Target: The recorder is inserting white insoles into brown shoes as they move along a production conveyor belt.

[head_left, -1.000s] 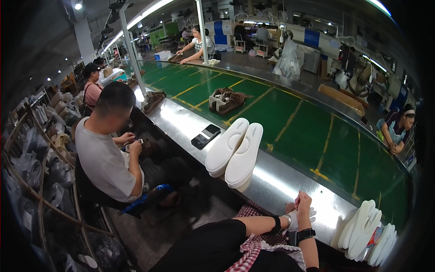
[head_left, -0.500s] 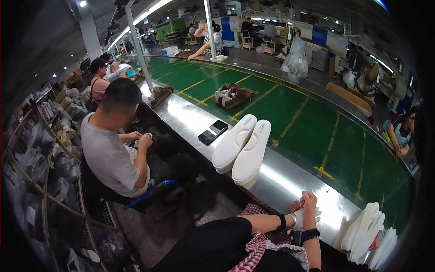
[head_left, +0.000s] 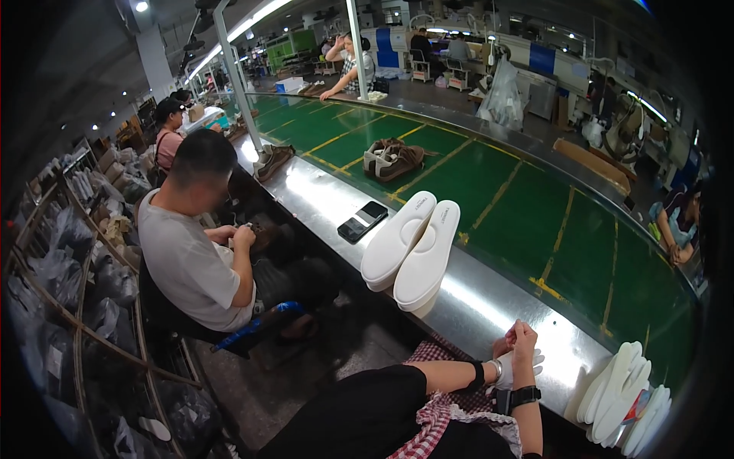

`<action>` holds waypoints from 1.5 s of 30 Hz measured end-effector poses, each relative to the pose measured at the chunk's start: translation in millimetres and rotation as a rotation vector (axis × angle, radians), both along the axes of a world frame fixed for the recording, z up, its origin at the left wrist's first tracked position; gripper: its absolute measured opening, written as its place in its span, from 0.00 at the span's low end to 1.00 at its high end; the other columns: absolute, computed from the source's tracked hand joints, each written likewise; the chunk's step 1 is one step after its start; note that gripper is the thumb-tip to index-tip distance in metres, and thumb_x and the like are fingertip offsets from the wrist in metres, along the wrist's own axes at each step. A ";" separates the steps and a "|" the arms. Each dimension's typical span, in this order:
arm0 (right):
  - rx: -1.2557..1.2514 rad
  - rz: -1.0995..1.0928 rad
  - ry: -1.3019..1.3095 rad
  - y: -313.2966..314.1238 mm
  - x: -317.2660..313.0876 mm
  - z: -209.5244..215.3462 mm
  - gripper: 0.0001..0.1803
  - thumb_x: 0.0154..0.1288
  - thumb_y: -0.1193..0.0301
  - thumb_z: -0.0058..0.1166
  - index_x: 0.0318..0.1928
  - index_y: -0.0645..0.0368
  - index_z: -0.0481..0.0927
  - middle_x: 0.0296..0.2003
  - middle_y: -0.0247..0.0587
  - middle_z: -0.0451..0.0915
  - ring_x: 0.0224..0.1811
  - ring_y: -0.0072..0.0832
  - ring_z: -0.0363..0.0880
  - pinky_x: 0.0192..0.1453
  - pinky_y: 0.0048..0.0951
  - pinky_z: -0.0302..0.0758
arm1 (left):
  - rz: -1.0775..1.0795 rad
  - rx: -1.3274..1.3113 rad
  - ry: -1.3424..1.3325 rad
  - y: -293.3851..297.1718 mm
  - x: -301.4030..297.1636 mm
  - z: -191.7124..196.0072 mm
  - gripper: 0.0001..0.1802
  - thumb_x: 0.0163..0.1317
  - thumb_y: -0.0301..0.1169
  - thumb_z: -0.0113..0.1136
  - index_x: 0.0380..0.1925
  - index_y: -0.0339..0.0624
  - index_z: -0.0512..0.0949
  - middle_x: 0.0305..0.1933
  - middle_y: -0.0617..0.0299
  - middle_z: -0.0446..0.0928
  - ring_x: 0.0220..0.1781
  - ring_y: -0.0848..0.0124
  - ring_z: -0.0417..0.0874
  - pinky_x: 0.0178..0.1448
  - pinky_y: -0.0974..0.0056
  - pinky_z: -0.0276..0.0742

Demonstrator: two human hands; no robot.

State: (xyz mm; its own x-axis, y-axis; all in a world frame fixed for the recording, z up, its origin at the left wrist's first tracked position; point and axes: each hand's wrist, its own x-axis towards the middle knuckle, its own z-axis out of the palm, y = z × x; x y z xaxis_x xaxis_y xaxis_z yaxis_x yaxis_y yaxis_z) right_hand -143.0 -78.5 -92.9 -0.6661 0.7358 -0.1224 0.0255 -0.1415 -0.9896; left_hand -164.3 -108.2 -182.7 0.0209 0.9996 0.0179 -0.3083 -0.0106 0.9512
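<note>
At the edge of the metal ledge my two hands are together. My left hand [head_left: 505, 371], in a white glove and with a bracelet at its wrist, lies partly behind my right wrist. Its gloved fingertips stick out flat on the far side. Bare and closed, my right hand [head_left: 523, 342] is held above the left with fingers pinched; whatever they hold is hidden. A black watch [head_left: 525, 395] is on my right wrist. Ahead to the left, a pair of white shoe soles [head_left: 425, 258] lies side by side on the ledge, touched by neither hand.
A phone [head_left: 362, 222] lies beyond the soles. Several white soles [head_left: 618, 386] are stacked at right. Brown shoes [head_left: 394, 159] sit on the green conveyor belt [head_left: 505, 222]; another brown shoe [head_left: 273, 161] is on the ledge. A seated person [head_left: 195, 245] works at left, near bagged shelves [head_left: 99, 306].
My right hand's fingers have shifted slightly and look more pinched than fisted. The soles and phone stay in place; the view has moved a little.
</note>
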 end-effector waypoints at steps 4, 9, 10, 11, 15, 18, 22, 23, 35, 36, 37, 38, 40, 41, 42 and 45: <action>0.056 -0.027 -0.042 0.9 1.0 -3.0 0.13 0.63 0.68 0.49 0.25 0.62 0.77 0.16 0.34 0.75 0.16 0.17 0.71 0.20 0.17 0.66 | -0.024 -0.007 0.195 -8.5 -3.8 13.2 0.18 0.66 0.38 0.36 0.54 0.49 0.64 0.56 0.60 0.63 0.58 0.68 0.62 0.66 0.64 0.54; 0.192 0.017 -0.264 -0.4 -2.6 -7.9 0.21 0.63 0.57 0.46 0.19 0.59 0.76 0.14 0.36 0.73 0.17 0.23 0.72 0.21 0.27 0.68 | -0.361 0.012 1.396 -26.4 -14.7 24.8 0.19 0.66 0.38 0.35 0.55 0.49 0.64 0.58 0.59 0.62 0.59 0.67 0.62 0.67 0.63 0.52; 0.290 0.042 -0.311 -0.6 -4.8 -8.0 0.23 0.62 0.53 0.47 0.19 0.58 0.77 0.14 0.36 0.74 0.17 0.23 0.73 0.21 0.28 0.70 | -0.449 0.042 1.525 -23.2 -13.4 27.6 0.19 0.66 0.39 0.35 0.55 0.49 0.64 0.58 0.59 0.62 0.60 0.67 0.62 0.67 0.63 0.52; 0.191 0.047 -0.346 -1.4 -6.6 -7.2 0.25 0.61 0.50 0.49 0.18 0.57 0.77 0.13 0.35 0.74 0.15 0.22 0.73 0.21 0.27 0.69 | -0.405 -0.039 1.168 -26.7 -16.2 29.7 0.26 0.64 0.43 0.37 0.61 0.48 0.60 0.66 0.58 0.56 0.66 0.64 0.57 0.71 0.61 0.43; 0.126 -0.011 -0.164 -12.0 -2.8 -1.6 0.29 0.59 0.49 0.51 0.13 0.60 0.75 0.10 0.34 0.72 0.13 0.21 0.69 0.20 0.25 0.68 | -0.072 0.524 1.683 -26.1 -13.0 42.4 0.34 0.57 0.49 0.43 0.62 0.46 0.57 0.68 0.50 0.52 0.70 0.51 0.51 0.70 0.47 0.43; 0.131 -0.014 -0.054 -15.3 -2.5 1.4 0.21 0.63 0.57 0.49 0.21 0.61 0.77 0.13 0.34 0.73 0.14 0.21 0.69 0.19 0.24 0.67 | 0.097 0.697 1.660 -24.9 -9.3 50.6 0.30 0.51 0.47 0.49 0.54 0.48 0.63 0.60 0.52 0.60 0.63 0.53 0.60 0.66 0.48 0.53; 0.186 -0.052 0.124 -21.2 -4.7 0.9 0.14 0.64 0.63 0.48 0.28 0.60 0.77 0.16 0.33 0.73 0.16 0.19 0.70 0.18 0.22 0.65 | 0.141 0.732 1.649 -22.2 -6.6 55.2 0.27 0.48 0.45 0.53 0.48 0.49 0.66 0.56 0.54 0.63 0.60 0.55 0.62 0.61 0.50 0.57; 0.182 -0.049 0.116 -22.6 -1.2 0.8 0.13 0.64 0.64 0.47 0.30 0.60 0.77 0.17 0.32 0.73 0.17 0.18 0.70 0.18 0.22 0.65 | 0.064 0.673 1.657 -21.2 -6.5 54.5 0.29 0.49 0.48 0.52 0.51 0.47 0.65 0.59 0.52 0.61 0.62 0.53 0.59 0.64 0.48 0.53; 0.282 -0.112 -0.091 32.7 276.2 -26.6 0.14 0.64 0.66 0.50 0.27 0.64 0.80 0.20 0.34 0.79 0.22 0.17 0.76 0.27 0.21 0.73 | -0.054 0.593 1.609 49.3 94.7 59.5 0.32 0.50 0.41 0.57 0.55 0.40 0.65 0.61 0.49 0.61 0.65 0.51 0.57 0.67 0.47 0.51; 0.256 -0.184 -0.201 40.7 315.2 -44.0 0.14 0.64 0.66 0.49 0.27 0.63 0.79 0.19 0.33 0.77 0.21 0.16 0.74 0.27 0.20 0.72 | -0.085 0.541 1.624 60.2 110.2 60.3 0.31 0.50 0.41 0.57 0.54 0.40 0.65 0.60 0.49 0.61 0.64 0.51 0.58 0.66 0.48 0.52; 0.093 -0.276 -0.273 46.9 357.4 -63.2 0.14 0.64 0.66 0.49 0.27 0.62 0.79 0.18 0.32 0.76 0.19 0.17 0.73 0.25 0.19 0.71 | -0.049 0.584 1.619 71.6 127.2 60.3 0.30 0.50 0.41 0.57 0.53 0.40 0.66 0.59 0.49 0.62 0.63 0.51 0.58 0.65 0.48 0.53; -0.038 -0.367 -0.322 52.3 400.1 -85.2 0.14 0.64 0.65 0.48 0.28 0.62 0.79 0.17 0.32 0.75 0.18 0.17 0.72 0.24 0.20 0.71 | -0.075 0.547 1.625 83.4 142.8 59.5 0.30 0.50 0.41 0.57 0.53 0.40 0.65 0.59 0.50 0.62 0.63 0.52 0.58 0.66 0.48 0.53; -0.128 -0.567 -0.560 56.8 482.9 -138.6 0.12 0.61 0.66 0.49 0.28 0.62 0.80 0.18 0.36 0.77 0.19 0.22 0.76 0.24 0.23 0.73 | -0.108 0.532 1.626 109.1 171.7 53.3 0.31 0.50 0.40 0.57 0.54 0.41 0.64 0.60 0.51 0.61 0.64 0.52 0.58 0.66 0.48 0.53; -0.185 -0.644 -0.723 54.4 523.1 -167.9 0.12 0.58 0.67 0.49 0.27 0.62 0.80 0.18 0.39 0.79 0.20 0.24 0.78 0.24 0.26 0.73 | -0.101 0.555 1.640 121.0 186.5 48.3 0.31 0.51 0.40 0.57 0.54 0.41 0.64 0.60 0.51 0.61 0.64 0.52 0.58 0.66 0.48 0.53; -0.236 -0.664 -0.793 48.9 559.9 -197.2 0.12 0.57 0.66 0.49 0.27 0.61 0.81 0.19 0.40 0.79 0.21 0.27 0.79 0.26 0.28 0.74 | -0.102 0.548 1.640 133.9 200.1 42.4 0.30 0.52 0.40 0.56 0.54 0.41 0.64 0.60 0.50 0.62 0.64 0.52 0.59 0.65 0.48 0.54; -0.443 -0.593 -1.089 -7.9 615.9 -266.0 0.13 0.58 0.65 0.50 0.25 0.61 0.81 0.17 0.40 0.79 0.19 0.27 0.79 0.26 0.28 0.75 | -0.085 0.604 1.689 134.3 202.9 41.2 0.28 0.54 0.40 0.53 0.53 0.38 0.65 0.59 0.48 0.63 0.62 0.50 0.61 0.64 0.48 0.55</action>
State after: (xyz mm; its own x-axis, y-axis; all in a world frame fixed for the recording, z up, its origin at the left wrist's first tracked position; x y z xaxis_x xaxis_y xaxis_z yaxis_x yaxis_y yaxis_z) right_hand 472.9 -86.4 -358.9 0.3339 0.6397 -0.6923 0.5975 -0.7117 -0.3694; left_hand 38.5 26.1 -141.5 0.4469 0.8590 0.2497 0.8752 -0.4776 0.0768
